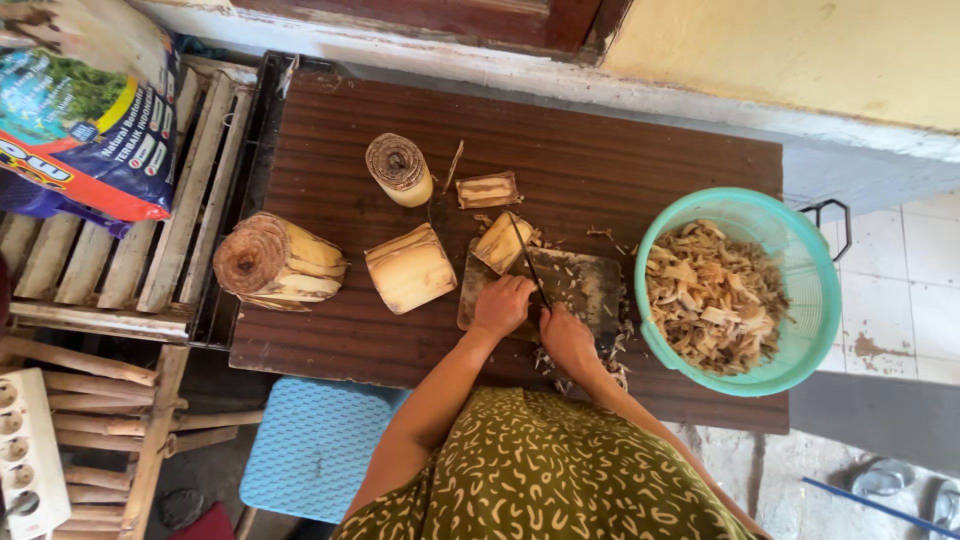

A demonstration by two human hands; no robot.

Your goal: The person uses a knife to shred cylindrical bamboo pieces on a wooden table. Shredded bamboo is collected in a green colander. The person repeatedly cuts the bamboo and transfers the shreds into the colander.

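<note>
Both bare forearms reach forward from the torso and converge ahead of it. Left hand (503, 303): palm down, fingers curled, knuckles up, wrist straight, forearm angling in from lower left. Right hand (568, 338): just beside the left and slightly nearer the body, closed in a fist-like grip, wrist a little bent, forearm coming in from lower right. Hands nearly touching. Elbows bent, close to the torso.

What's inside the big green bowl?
The green bowl is heaped with pale, shredded stem pieces. The pile covers the bottom of the bowl, so anything lying beneath cannot be seen.
</note>
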